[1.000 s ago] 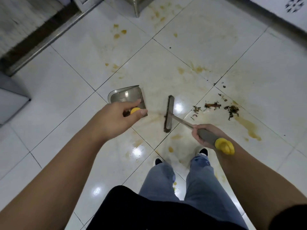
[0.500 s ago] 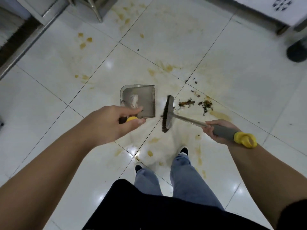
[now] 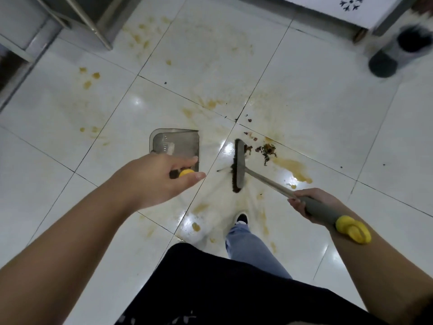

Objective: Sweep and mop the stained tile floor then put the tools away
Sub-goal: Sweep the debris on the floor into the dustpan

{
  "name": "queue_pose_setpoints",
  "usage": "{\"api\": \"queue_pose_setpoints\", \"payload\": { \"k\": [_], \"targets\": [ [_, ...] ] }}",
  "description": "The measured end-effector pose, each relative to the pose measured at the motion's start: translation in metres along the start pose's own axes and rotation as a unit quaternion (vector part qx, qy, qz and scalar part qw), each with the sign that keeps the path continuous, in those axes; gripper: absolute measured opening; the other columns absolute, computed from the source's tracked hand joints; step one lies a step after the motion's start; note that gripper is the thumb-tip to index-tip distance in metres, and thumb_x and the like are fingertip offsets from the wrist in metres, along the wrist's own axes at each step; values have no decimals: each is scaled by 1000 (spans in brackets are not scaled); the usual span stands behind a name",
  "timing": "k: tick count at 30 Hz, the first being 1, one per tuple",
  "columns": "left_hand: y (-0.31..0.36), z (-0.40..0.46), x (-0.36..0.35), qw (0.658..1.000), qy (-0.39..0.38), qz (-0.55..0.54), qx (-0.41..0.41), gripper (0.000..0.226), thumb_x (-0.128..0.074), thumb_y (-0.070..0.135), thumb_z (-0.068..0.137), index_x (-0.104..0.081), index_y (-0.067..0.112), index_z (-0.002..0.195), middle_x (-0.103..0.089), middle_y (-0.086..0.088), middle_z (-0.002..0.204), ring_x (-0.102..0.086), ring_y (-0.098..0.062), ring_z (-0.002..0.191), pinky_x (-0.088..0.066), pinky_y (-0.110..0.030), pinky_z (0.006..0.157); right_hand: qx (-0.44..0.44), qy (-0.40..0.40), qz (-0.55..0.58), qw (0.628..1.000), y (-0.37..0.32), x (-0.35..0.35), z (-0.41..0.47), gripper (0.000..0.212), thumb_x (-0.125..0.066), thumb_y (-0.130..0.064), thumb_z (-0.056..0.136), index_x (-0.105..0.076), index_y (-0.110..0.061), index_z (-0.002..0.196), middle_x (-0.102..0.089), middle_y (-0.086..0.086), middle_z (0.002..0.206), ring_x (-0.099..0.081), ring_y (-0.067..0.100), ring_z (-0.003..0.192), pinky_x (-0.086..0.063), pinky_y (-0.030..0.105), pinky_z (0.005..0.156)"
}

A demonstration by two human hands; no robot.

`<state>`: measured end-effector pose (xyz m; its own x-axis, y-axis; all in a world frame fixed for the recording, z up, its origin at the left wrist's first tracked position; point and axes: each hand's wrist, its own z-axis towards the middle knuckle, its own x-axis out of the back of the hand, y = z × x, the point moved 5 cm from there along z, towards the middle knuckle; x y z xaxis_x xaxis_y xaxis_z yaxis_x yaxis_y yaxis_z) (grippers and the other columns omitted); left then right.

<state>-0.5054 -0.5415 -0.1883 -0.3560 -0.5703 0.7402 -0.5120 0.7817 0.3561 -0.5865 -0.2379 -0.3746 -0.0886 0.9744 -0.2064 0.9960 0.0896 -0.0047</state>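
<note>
My left hand [image 3: 164, 177] grips the dustpan [image 3: 175, 146] handle; right hand [image 3: 309, 202] grips the broom [image 3: 239, 170]. Broom head now nearer the debris [image 3: 266, 150] than earlier. Dustpan handle mostly hidden; floor [image 3: 70, 118] stained.

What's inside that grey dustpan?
The grey metal dustpan shows a pale whitish patch near its back left corner; whether that is dirt or glare cannot be told. The left hand gripping the yellow-tipped handle covers the pan's near edge. The dark crumbs lie outside, on the floor.

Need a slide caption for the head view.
Left hand holds dustpan, right hand sweeps broom beside debris.
</note>
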Motion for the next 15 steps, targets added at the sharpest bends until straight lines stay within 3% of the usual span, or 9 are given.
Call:
{"api": "queue_pose_setpoints", "payload": {
  "k": [4, 7, 9, 11, 15],
  "targets": [
    [3, 7, -1, 1000, -3, -26, 7, 56, -46, 67, 71, -55, 47, 123, -51, 23, 60, -48, -8, 70, -33, -18, 58, -3, 5, -36, 999, 18, -6, -4, 15, -46, -12, 96, -50, -1, 87, -49, 9, 61, -47, 10, 29, -41, 12, 31],
    [5, 9, -3, 999, -22, -45, 11, 55, -49, 66, 73, -55, 46, 124, -56, 19, 58, -48, 0, 66, -35, -22, 61, 7, -9, -60, 998, 21, -23, -4, 5, -44, -6, 96, -46, -6, 91, -48, 12, 73, -48, 11, 30, -39, 13, 30],
    [7, 9, -5, 998, -38, -51, 11, 56, -49, 65, 73, -54, 45, 125, -53, 34, 58, -51, 4, 68, -36, -24, 63, 13, -26, -66, 997, 22, -43, 4, 6, -44, -4, 96, -45, -7, 91, -48, 13, 75, -49, 11, 30, -40, 13, 31],
    [8, 8, -6, 997, -45, -56, 17, 57, -50, 66, 72, -54, 45, 125, -49, 42, 58, -51, 5, 68, -36, -23, 63, -4, -49, -64, 997, 25, -64, 16, 4, -44, -4, 96, -45, -4, 92, -48, 12, 74, -48, 11, 30, -41, 14, 31],
    [1, 6, -3, 995, -31, -92, 35, 60, -52, 70, 68, -56, 45, 123, -58, 34, 64, -56, 2, 72, -36, -23, 62, -25, -56, -71, 996, 16, -78, 35, 15, -43, -9, 97, -47, 4, 92, -51, 9, 55, -47, 10, 27, -42, 14, 30]
  ]
}}
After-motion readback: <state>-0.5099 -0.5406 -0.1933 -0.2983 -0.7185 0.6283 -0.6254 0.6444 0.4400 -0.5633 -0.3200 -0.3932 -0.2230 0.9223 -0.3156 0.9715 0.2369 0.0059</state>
